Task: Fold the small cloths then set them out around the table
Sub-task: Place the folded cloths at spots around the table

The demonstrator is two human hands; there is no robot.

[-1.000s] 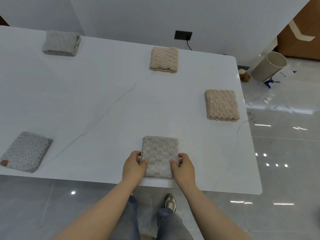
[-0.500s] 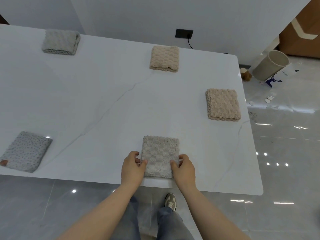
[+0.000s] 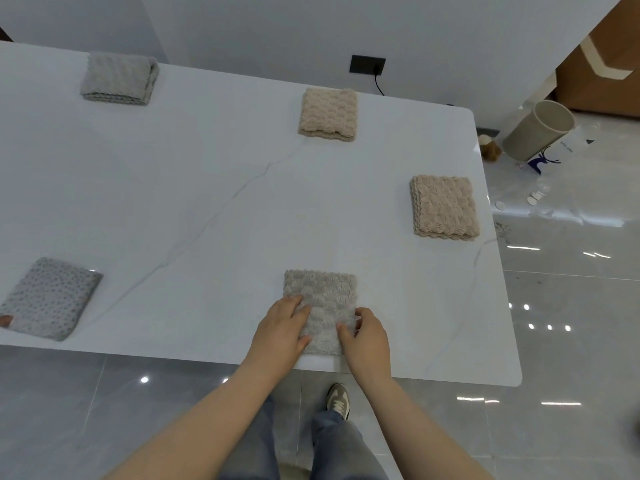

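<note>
At the near edge of the bench [image 3: 207, 209], right in front of me, lies the folded grey-beige cloth [image 3: 320, 299], square to the edge. My left hand [image 3: 282, 332] rests flat on its left side, fingers [image 3: 301, 308] spread and pressing, not closed around it. My right hand [image 3: 367, 337] sits at its right edge, fingers curled lightly with the thumb on top, pinching or steadying; I cannot tell which. Four other cloths lie folded around the bench: a grey one [image 3: 119, 79] at the far left, a beige one [image 3: 329, 114] at the far side, another beige one [image 3: 445, 207] by the right edge, and a dotted grey one [image 3: 50, 297] at the near left. I see no unfolded cloth, so I judge the work nearly done: only squaring this last one and letting go remains
</note>
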